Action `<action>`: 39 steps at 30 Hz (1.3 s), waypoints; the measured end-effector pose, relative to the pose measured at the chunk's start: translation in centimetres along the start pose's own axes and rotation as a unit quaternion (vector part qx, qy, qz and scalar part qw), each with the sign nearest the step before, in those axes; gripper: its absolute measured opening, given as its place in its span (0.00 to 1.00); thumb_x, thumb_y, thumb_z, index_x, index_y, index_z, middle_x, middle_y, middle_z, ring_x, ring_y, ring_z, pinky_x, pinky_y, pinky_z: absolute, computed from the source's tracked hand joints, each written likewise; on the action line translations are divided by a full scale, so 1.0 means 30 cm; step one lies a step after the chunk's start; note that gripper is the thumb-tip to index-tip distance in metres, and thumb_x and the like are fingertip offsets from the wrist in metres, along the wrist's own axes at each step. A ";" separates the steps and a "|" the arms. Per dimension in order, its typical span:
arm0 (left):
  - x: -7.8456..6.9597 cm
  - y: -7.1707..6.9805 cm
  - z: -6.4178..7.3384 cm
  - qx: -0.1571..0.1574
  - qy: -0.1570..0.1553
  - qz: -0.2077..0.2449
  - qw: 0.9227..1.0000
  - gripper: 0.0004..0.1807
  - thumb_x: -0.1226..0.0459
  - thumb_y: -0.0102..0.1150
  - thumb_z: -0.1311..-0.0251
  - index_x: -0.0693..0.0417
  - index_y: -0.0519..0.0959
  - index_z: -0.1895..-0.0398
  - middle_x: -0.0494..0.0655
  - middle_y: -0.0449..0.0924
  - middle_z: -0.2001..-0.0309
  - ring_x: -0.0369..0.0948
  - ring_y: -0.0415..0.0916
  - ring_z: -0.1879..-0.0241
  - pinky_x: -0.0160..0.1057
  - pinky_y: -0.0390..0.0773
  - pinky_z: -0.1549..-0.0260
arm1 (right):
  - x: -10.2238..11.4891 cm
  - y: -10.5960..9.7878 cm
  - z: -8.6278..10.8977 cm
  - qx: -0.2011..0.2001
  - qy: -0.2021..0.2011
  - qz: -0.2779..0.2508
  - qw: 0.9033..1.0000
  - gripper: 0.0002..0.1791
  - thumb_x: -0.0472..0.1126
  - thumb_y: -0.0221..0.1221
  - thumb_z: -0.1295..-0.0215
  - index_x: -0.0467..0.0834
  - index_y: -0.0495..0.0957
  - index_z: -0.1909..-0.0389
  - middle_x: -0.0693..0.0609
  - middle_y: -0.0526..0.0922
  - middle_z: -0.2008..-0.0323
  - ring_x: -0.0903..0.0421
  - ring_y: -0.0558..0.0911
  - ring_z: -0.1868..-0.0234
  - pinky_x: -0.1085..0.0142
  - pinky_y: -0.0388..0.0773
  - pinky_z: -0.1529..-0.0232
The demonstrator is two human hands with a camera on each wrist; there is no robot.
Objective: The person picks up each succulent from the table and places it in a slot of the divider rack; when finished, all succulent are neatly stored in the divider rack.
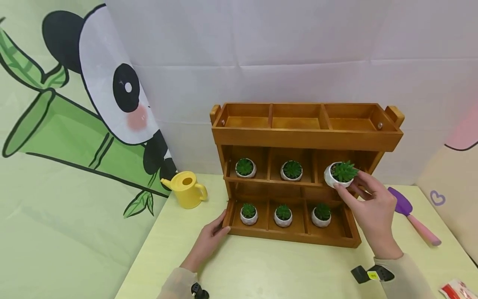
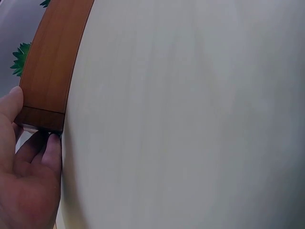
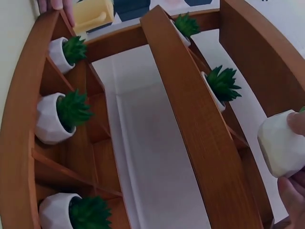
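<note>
A three-tier wooden shelf (image 1: 307, 139) with divided compartments stands against the back cloth. My right hand (image 1: 375, 207) pinches a succulent in a white faceted pot (image 1: 335, 177) between thumb and fingers, in front of the middle tier's right compartment. In the right wrist view the held pot (image 3: 282, 143) appears at the right edge. My left hand (image 1: 210, 241) grips the bottom tier's front left corner, thumb on one side and fingers curled round the end (image 2: 42, 119). Potted succulents sit in the middle tier's left (image 1: 245, 167) and centre (image 1: 291, 170) compartments; three more (image 1: 283, 215) stand in the bottom tier.
A yellow watering can (image 1: 188, 191) stands left of the shelf. To the right lies a small trowel (image 1: 414, 218) with a purple blade and pink handle. A red and white packet (image 1: 457, 289) lies at the table's front right. A panda-print cloth (image 1: 74, 166) hangs on the left.
</note>
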State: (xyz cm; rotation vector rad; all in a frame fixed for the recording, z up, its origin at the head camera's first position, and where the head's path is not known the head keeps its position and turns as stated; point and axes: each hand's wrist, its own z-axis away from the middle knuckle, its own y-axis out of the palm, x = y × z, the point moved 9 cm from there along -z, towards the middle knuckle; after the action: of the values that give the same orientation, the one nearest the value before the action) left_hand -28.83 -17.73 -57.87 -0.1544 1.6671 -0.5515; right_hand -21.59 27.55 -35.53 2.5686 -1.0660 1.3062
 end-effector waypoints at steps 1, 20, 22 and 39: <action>0.003 0.000 0.000 0.000 -0.005 0.000 1.000 0.34 0.56 0.60 0.24 0.40 0.62 0.18 0.35 0.60 0.22 0.41 0.59 0.24 0.45 0.67 0.28 | -0.006 0.001 -0.008 0.001 0.001 0.003 1.000 0.31 0.28 0.80 0.51 0.41 0.86 0.42 0.49 0.88 0.50 0.73 0.86 0.57 0.81 0.80 0.54; -0.025 -0.004 0.006 -0.012 0.025 0.017 0.999 0.33 0.58 0.62 0.25 0.45 0.65 0.20 0.42 0.63 0.22 0.47 0.61 0.24 0.52 0.69 0.30 | -0.081 0.072 -0.101 0.074 0.023 0.055 0.995 0.30 0.42 0.77 0.40 0.41 0.82 0.37 0.42 0.86 0.44 0.44 0.87 0.47 0.85 0.75 0.52; -0.026 -0.003 0.006 -0.010 0.025 0.017 0.999 0.33 0.58 0.62 0.25 0.45 0.65 0.20 0.42 0.62 0.22 0.46 0.61 0.24 0.51 0.69 0.30 | -0.085 0.078 -0.104 0.079 0.018 0.066 0.994 0.30 0.43 0.77 0.40 0.39 0.82 0.37 0.39 0.85 0.44 0.38 0.86 0.48 0.86 0.73 0.53; -0.026 0.003 0.006 -0.006 0.019 -0.014 1.000 0.34 0.55 0.59 0.24 0.46 0.63 0.18 0.43 0.60 0.21 0.49 0.59 0.24 0.50 0.68 0.30 | -0.078 0.104 -0.127 0.114 -0.009 0.146 0.983 0.29 0.48 0.76 0.38 0.36 0.83 0.41 0.37 0.87 0.50 0.38 0.88 0.52 0.91 0.66 0.58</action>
State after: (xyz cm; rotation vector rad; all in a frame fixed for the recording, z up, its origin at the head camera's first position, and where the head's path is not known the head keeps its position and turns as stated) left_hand -28.49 -17.40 -57.22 -0.1770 1.7071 -0.5691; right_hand -27.03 27.82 -35.56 2.6620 -1.4205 1.5565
